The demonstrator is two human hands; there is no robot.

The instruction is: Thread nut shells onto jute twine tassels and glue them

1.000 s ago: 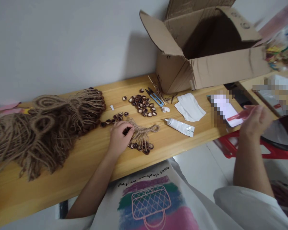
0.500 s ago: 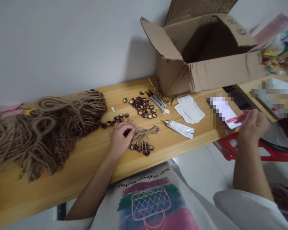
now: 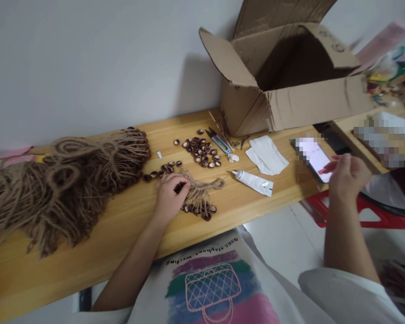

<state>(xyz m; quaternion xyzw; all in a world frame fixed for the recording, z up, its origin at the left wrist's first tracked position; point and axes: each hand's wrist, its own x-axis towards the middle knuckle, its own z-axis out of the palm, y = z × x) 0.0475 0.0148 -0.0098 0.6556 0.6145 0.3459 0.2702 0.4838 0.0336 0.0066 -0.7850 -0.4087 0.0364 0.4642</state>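
Two operations apparently coincide: left hand (image 3: 170, 196) grasps the corded tassel (image 3: 200, 187), released right hand (image 3: 348, 177) addresses the phone (image 3: 317, 165); further tassel work likely requires both hands.

Across from me, a softly shadowed pale-grey wall (image 3: 87, 58) backs a long light-brown wooden desk (image 3: 118, 225); by its near right corner, a red plastic stool (image 3: 394, 221) stands over pale floor tiles (image 3: 286, 231).
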